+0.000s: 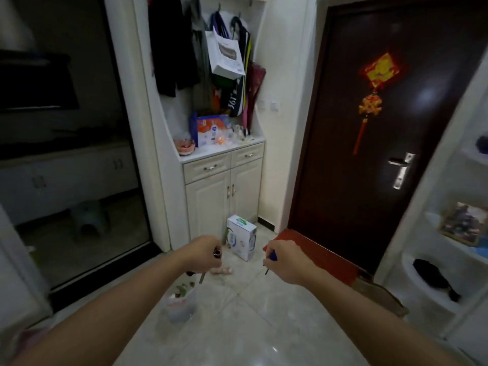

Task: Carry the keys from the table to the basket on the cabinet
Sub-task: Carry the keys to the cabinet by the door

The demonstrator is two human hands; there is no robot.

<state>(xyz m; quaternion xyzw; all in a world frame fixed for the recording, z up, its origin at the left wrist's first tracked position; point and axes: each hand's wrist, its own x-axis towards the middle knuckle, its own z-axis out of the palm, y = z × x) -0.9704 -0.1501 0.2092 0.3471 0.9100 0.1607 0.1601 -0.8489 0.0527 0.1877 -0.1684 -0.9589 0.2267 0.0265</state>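
- Keys are split between both hands: a dark-headed key [217, 252] juts from the top of the left hand [204, 256], with a metal blade hanging out below the fist at 6 o'clock; a blue-headed key [273, 256] with a thin blade pointing down sits in the right hand [286, 261].
- Left hand is closed into a fist around its key, knuckles up, forearm reaching in from 7 o'clock.
- Right hand is pinched tight on the blue key with thumb and fingers, forearm coming in from 5 o'clock.
- Both hands hang in the air over the tiled floor [250, 313], well apart from each other.
- Basket [187, 147], pinkish, stands at the left front corner of the cabinet's white surface [224, 150], at 12 o'clock from the left hand and well away from it.
- At 3 o'clock from the basket stands a blue and white carton [208, 129], then some small clear items too blurred to name.
- Cabinet [224, 191] is cream, with two drawers above two doors.
- Coats and bags [224, 56] hang on hooks above the surface.
- White box [241, 240] stands on the floor at the cabinet's foot, between the two hands in the picture.
- Clear plastic bag [181, 302] with something green inside lies on the floor at 6 o'clock from the left hand.
- Dark door [369, 141] with a red hanging ornament [375, 83] and a silver handle fills the 2 o'clock side; a red mat [317, 253] lies before it.
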